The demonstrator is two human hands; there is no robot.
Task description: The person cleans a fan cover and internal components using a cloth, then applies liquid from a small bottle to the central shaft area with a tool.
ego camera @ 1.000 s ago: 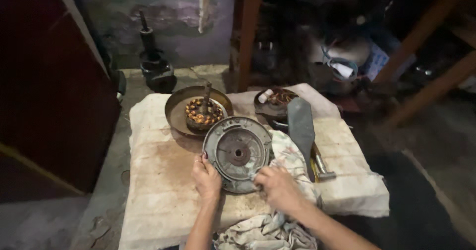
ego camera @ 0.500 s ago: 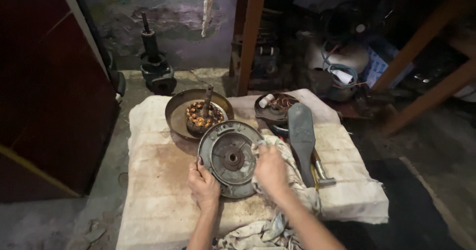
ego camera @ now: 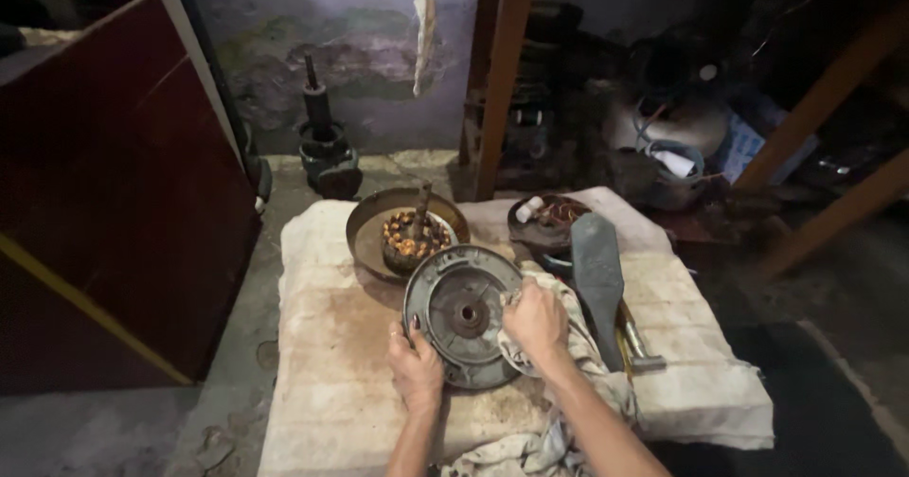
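A round grey metal motor cover (ego camera: 461, 314) with a central hub lies tilted on a stained white cloth (ego camera: 322, 344). My left hand (ego camera: 414, 368) grips its lower left rim. My right hand (ego camera: 535, 321) presses a crumpled dirty rag (ego camera: 559, 411) against the cover's right side. Just behind the cover sits a brown metal bowl (ego camera: 371, 231) holding a copper-wound stator with an upright shaft (ego camera: 414, 236).
A grey fan blade (ego camera: 597, 283) lies to the right, with a hammer (ego camera: 636, 340) beside it and a second dark cover with windings (ego camera: 547, 220) behind. A dark red panel (ego camera: 104, 203) stands left. A motor part with a shaft (ego camera: 324, 150) and wooden legs (ego camera: 492, 79) are behind.
My right hand with the rag has moved from the cover's lower right edge up onto its right face. My left hand stays on the lower left rim.
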